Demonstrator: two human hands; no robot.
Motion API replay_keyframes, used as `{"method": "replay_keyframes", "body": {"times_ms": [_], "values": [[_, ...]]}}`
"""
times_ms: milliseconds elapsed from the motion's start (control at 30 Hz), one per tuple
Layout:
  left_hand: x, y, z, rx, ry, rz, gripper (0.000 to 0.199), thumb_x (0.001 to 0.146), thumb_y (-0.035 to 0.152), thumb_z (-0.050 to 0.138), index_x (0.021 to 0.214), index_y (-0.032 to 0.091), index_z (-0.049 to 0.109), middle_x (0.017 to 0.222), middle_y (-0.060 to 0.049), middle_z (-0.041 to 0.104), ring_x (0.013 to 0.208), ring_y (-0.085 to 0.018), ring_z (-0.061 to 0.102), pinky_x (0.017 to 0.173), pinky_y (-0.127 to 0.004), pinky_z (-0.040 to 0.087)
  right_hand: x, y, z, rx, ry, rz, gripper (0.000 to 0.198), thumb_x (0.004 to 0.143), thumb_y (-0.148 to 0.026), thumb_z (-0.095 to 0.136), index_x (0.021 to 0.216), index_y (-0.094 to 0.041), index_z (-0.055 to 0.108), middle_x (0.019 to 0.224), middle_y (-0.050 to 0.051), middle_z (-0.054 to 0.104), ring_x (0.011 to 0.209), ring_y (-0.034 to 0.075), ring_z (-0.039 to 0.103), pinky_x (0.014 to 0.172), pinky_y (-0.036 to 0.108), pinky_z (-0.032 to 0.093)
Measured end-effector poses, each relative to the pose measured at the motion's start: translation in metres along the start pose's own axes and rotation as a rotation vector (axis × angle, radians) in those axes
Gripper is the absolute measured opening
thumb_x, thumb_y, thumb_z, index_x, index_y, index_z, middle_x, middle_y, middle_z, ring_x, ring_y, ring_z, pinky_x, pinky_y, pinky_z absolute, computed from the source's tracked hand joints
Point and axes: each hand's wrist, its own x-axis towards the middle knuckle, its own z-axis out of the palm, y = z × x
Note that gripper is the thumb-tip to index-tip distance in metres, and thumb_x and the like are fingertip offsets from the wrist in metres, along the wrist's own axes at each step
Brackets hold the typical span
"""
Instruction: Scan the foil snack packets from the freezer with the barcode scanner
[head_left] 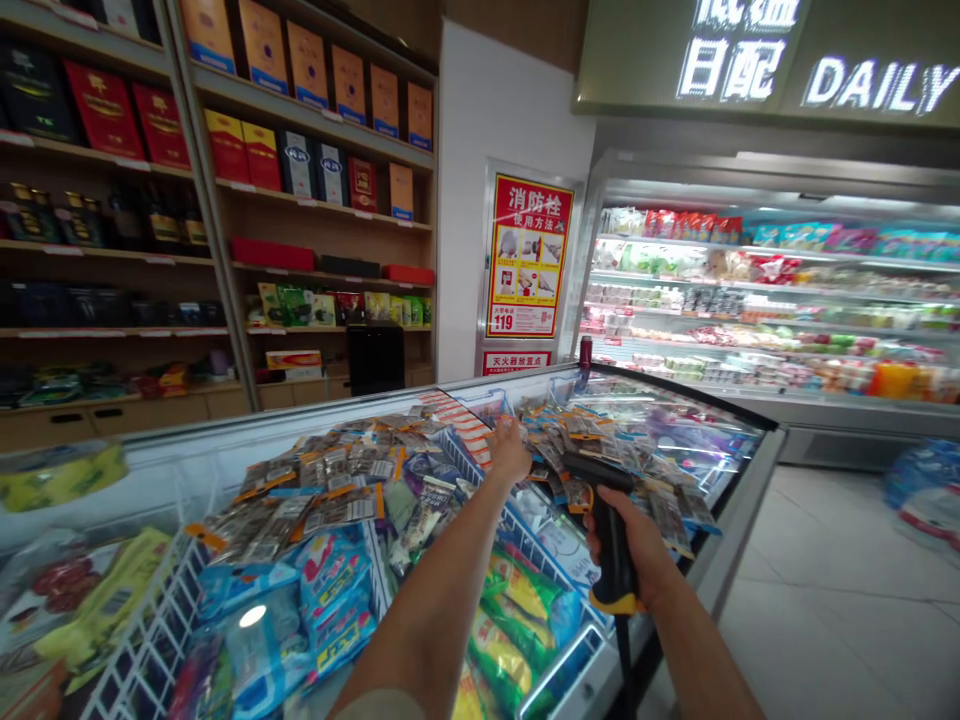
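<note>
My right hand is wrapped round a black and yellow barcode scanner, held over the chest freezer's right part with its head pointing left. A cable hangs from its handle. My left hand reaches far into the freezer, its fingers curled together beside an orange-and-white striped sheet or bag. What those fingers hold, if anything, is hidden. Small grey-and-orange packets lie heaped to the left, and more packets lie beyond the scanner. Green-and-yellow ice cream packs are below my forearms.
White and blue wire dividers split the freezer. Blue wrapped packs fill a near compartment. A dark red can stands on the freezer's far rim. Shelves of boxes rise at left; a lit chiller stands at right.
</note>
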Motion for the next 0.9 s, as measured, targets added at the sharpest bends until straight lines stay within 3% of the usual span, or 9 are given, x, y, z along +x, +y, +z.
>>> {"method": "replay_keyframes", "body": {"times_ms": [100, 233, 367, 533, 633, 767, 900], "values": [[-0.006, -0.009, -0.008, 0.108, 0.034, 0.013, 0.066, 0.070, 0.019, 0.049, 0.132, 0.017, 0.025, 0.140, -0.015, 0.017, 0.127, -0.028, 0.019, 0.100, -0.041, 0.021, -0.003, 0.000, 0.002, -0.012, -0.009, -0.008, 0.019, 0.071, -0.035, 0.052, 0.070, -0.016, 0.051, 0.044, -0.004, 0.050, 0.031, 0.009, 0.044, 0.028, 0.020, 0.037], [-0.012, -0.042, -0.039, 0.277, 0.199, -0.043, 0.060, 0.073, 0.022, 0.046, 0.131, 0.019, 0.027, 0.140, -0.012, 0.019, 0.128, -0.027, 0.017, 0.100, -0.045, 0.019, -0.005, 0.002, 0.007, -0.023, -0.022, -0.007, 0.020, 0.070, -0.035, 0.053, 0.070, -0.015, 0.052, 0.044, -0.003, 0.051, 0.031, 0.009, 0.045, 0.028, 0.020, 0.037], [-0.023, -0.084, -0.075, 0.507, 0.279, -0.019, 0.048, 0.074, 0.011, 0.037, 0.121, 0.019, 0.043, 0.135, -0.012, 0.030, 0.127, -0.029, 0.018, 0.100, -0.052, 0.013, -0.006, 0.004, 0.013, -0.024, -0.042, -0.003, 0.021, 0.070, -0.036, 0.053, 0.072, -0.015, 0.052, 0.044, -0.003, 0.051, 0.030, 0.009, 0.044, 0.028, 0.020, 0.036], [-0.036, -0.114, -0.093, 0.559, 0.216, -0.021, 0.039, 0.076, 0.008, 0.031, 0.098, 0.020, 0.061, 0.115, -0.010, 0.052, 0.112, -0.028, 0.038, 0.092, -0.046, 0.030, -0.008, 0.005, 0.017, -0.034, -0.057, -0.010, 0.020, 0.069, -0.036, 0.054, 0.071, -0.016, 0.052, 0.043, -0.003, 0.052, 0.030, 0.009, 0.044, 0.028, 0.020, 0.036], [-0.039, -0.110, -0.095, 0.477, 0.182, -0.029, 0.036, 0.077, 0.009, 0.033, 0.091, 0.020, 0.064, 0.102, -0.008, 0.060, 0.102, -0.023, 0.046, 0.087, -0.034, 0.036, -0.008, 0.005, 0.016, -0.040, -0.064, -0.014, 0.020, 0.069, -0.036, 0.054, 0.071, -0.016, 0.052, 0.043, -0.003, 0.052, 0.031, 0.009, 0.045, 0.028, 0.020, 0.036], [-0.041, -0.100, -0.101, 0.342, 0.139, -0.101, 0.031, 0.077, 0.014, 0.037, 0.088, 0.020, 0.065, 0.097, -0.008, 0.062, 0.100, -0.022, 0.050, 0.079, -0.030, 0.040, -0.006, 0.008, 0.015, -0.047, -0.062, -0.001, 0.022, 0.069, -0.037, 0.054, 0.072, -0.015, 0.052, 0.045, -0.003, 0.053, 0.031, 0.009, 0.046, 0.029, 0.020, 0.038], [-0.037, -0.103, -0.112, 0.266, -0.052, -0.108, 0.021, 0.069, 0.011, 0.047, 0.074, 0.018, 0.066, 0.086, -0.008, 0.066, 0.089, -0.019, 0.057, 0.077, -0.025, 0.041, -0.004, 0.011, 0.018, -0.032, -0.061, 0.017, 0.022, 0.070, -0.037, 0.053, 0.072, -0.016, 0.051, 0.045, -0.003, 0.052, 0.031, 0.009, 0.046, 0.029, 0.020, 0.038]]}}
